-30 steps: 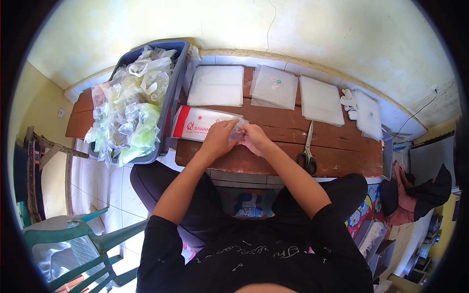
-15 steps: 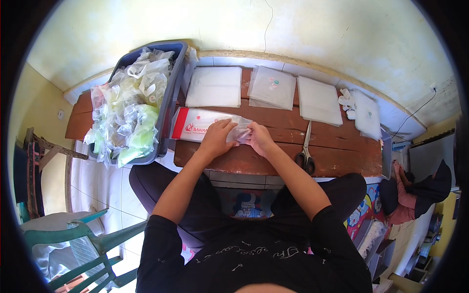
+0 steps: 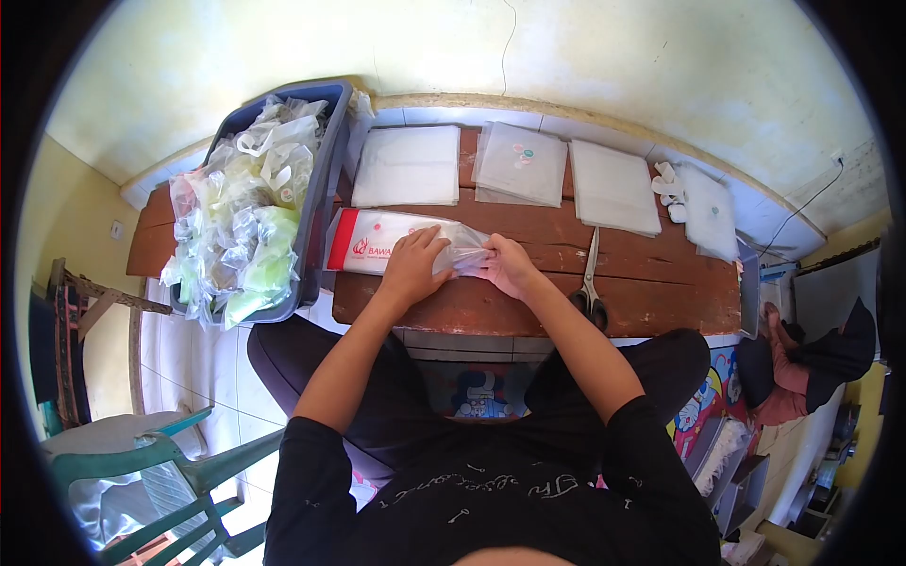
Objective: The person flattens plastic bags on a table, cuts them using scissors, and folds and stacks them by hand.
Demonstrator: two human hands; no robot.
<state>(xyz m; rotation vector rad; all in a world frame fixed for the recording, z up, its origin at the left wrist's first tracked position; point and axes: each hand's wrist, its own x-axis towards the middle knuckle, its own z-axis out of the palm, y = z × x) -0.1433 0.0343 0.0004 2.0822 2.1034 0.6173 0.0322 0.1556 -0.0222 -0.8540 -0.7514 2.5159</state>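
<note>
A plastic packet with a red band and red print lies flat on the brown wooden table in front of me. My left hand rests on its middle, fingers stretched out flat over the white part. At the packet's right end, my right hand pinches the clear, crumpled plastic between thumb and fingers. What lies under my left palm is hidden. To the right of my right hand, a pair of scissors with black handles lies on the table.
Stacks of clear plastic bags line the table's wall side, with a white bundle near the right ones. A grey bin full of crumpled plastic stands left. A green chair is lower left; another person sits far right.
My right hand has shifted slightly right, and the clear end of the packet looks more drawn out. My left hand stays on the packet. The whole view has moved a little.
</note>
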